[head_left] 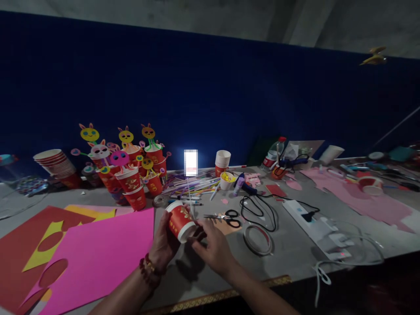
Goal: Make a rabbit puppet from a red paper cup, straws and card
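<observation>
A red paper cup (180,221) with gold print and white ends is tilted above the near middle of the table. My left hand (165,239) is wrapped around its left side, a beaded bracelet on the wrist. At the cup's lower right end, my right hand (212,246) has its thumb and fingers closed on the white edge. Whether anything small sits between those fingers cannot be seen. Just beyond my right hand lie black-handled scissors (229,217) on a scrap of orange paper. A roll of tape (257,240) rests to the right.
Finished cups with animal faces (134,188) stand at left, near a stack of cups (57,164). Pink paper (108,258) covers the left front. Loose pens (197,187) lie behind my hands. A black cable (259,210) and power strip (315,229) occupy the right.
</observation>
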`<state>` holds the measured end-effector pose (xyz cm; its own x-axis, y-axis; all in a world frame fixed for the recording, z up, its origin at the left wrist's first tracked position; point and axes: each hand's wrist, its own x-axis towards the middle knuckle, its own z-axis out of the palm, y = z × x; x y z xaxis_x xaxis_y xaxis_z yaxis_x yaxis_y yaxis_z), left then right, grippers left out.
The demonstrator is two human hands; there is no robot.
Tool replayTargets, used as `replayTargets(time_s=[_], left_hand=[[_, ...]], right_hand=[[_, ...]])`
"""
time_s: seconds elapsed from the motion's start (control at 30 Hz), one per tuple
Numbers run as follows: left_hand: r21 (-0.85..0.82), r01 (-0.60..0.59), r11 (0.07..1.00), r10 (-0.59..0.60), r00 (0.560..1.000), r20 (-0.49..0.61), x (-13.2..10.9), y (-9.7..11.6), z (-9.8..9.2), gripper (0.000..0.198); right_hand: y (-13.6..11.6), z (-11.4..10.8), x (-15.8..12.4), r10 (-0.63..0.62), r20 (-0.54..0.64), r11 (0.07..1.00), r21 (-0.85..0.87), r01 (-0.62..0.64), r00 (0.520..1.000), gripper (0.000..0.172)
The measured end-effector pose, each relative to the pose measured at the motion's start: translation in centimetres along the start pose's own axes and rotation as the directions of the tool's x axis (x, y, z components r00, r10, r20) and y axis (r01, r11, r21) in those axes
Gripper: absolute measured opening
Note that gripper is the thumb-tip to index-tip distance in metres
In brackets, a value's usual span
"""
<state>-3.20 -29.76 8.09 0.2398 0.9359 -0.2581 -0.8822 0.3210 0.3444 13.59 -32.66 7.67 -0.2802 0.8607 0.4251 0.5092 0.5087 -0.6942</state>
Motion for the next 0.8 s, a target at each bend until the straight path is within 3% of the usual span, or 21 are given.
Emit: replayTargets(time_s=[0.1, 0.17, 0.27, 0.4, 0.5, 0.6, 0.67, 0.73, 0.8], left_hand=[[-0.073, 0.036, 0.997, -0.035, 0.999, 0.008, -0.3, 1.0, 0.5, 0.051], [-0.103, 0.032, 0.994, -0.03, 0.999, 0.02, -0.4, 1.7, 0.7, 0.054], [-0.124, 0.049, 0.991, -0.046, 0.999, 0.028, -0.3, 2.1, 0.6, 0.054], [-0.077, 0.182, 0.98, -0.177, 0.981, 0.075, 0.3, 1.6, 0.4, 0.049], [-0.007, 0.167, 0.986, -0.166, 0.985, 0.053, 0.5, 1.3, 0.3, 0.041], [0.044, 0.098, 0.994, -0.1, 0.993, 0.055, 0.1, 1.4, 0.2, 0.039], [0.124, 0.066, 0.99, -0.084, 0.985, 0.15, -0.5, 1.6, 0.5, 0.046], [0.275, 0.025, 0.961, -0.113, 0.945, 0.307, -1.2, 1.8, 1.2, 0.061], [0.44, -0.042, 0.897, -0.181, 0.873, 0.452, -1.8, 1.7, 2.2, 0.078]], right_hand=[[2.5, -2.9, -0.1, 0.008, 0.05, 0.964, -0.265, 0.006, 0.999, 0.019], [4.5, -5.4, -0.1, 0.111, 0.002, 0.853, -0.513, -0.094, 0.994, 0.016], [6.8, -8.1, 0.1, 0.238, 0.089, 0.67, -0.736, -0.097, 0.967, 0.021], [8.0, -9.1, 0.7, 0.348, 0.197, 0.641, -0.764, -0.079, 0.916, 0.021], [8.6, -10.0, 1.3, 0.363, 0.215, 0.67, -0.737, -0.094, 0.907, 0.018], [9.2, -11.2, 1.5, 0.393, 0.243, 0.789, -0.584, -0.19, 0.887, 0.014], [9.0, -11.2, 1.5, 0.426, 0.303, 0.901, -0.227, -0.369, 0.853, 0.016], [8.1, -10.0, 1.6, 0.422, 0.373, 0.843, 0.174, -0.509, 0.826, 0.028], [6.5, -7.9, 1.8, 0.416, 0.365, 0.766, 0.353, -0.537, 0.833, 0.041]])
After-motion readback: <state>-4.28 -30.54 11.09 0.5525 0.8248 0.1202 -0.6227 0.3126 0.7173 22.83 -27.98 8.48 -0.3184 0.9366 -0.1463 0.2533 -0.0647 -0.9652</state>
